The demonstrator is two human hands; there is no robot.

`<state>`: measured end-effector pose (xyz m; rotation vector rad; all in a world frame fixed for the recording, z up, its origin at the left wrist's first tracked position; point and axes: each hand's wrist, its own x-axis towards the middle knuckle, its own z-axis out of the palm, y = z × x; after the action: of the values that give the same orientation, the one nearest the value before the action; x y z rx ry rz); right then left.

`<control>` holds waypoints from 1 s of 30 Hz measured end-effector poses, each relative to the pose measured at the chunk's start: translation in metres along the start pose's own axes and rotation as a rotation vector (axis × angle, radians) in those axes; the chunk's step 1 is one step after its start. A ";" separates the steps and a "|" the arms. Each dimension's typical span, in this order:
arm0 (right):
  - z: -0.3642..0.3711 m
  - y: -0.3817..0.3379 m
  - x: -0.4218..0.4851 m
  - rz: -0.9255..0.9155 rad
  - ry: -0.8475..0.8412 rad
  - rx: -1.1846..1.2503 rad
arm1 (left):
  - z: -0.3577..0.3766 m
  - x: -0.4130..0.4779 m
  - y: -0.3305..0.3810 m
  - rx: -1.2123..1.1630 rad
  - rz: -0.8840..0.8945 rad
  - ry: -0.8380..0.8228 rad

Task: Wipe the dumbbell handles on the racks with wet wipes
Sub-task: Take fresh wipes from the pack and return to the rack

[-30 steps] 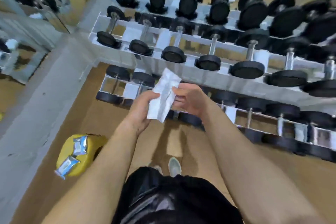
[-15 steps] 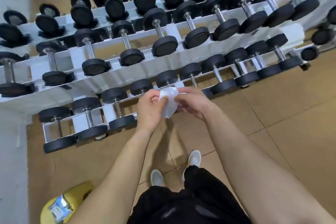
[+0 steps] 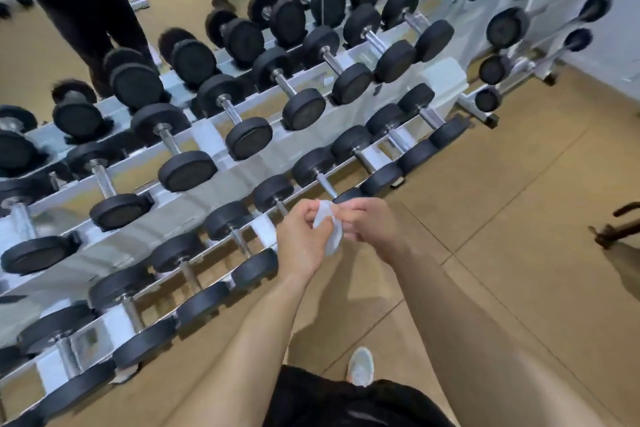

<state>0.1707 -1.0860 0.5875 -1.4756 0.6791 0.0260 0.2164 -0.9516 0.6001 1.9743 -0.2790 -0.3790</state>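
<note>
The left hand point(image 3: 301, 239) and the right hand point(image 3: 372, 229) were both closed on one white wet wipe point(image 3: 329, 234), which they held between them. The left thumb and curled fingers pinched its left side, and the right fingertips gripped its upper right edge. The wipe hung bunched in the gap between the hands. Blur made it hard to tell whether it was folded or merely crumpled.

The hands held the wipe in the air in front of the lowest tier of the white rack point(image 3: 446, 76). Just above it in the view was the steel handle point(image 3: 325, 182) of a small black dumbbell, and the wipe was apart from it. Rows of black dumbbells with steel handles point(image 3: 230, 113) filled the three tiers, slanting from lower left to upper right.

A second, upright rack point(image 3: 540, 55) stood at the far right with more dumbbells. Below the arms were black shorts point(image 3: 346, 402), a pale shoe point(image 3: 361, 366) and tan floor tiles point(image 3: 519, 218). Another person's legs in dark trousers point(image 3: 79, 10) stood beyond the rack at upper left.
</note>
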 end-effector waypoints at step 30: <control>-0.258 -0.167 0.366 0.094 -0.091 0.473 | 0.203 0.433 0.125 -0.856 -0.608 -0.511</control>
<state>0.4355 -1.4844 0.5932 -0.9820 0.6286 0.0044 0.5345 -1.3297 0.5742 1.0498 0.1704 -1.1805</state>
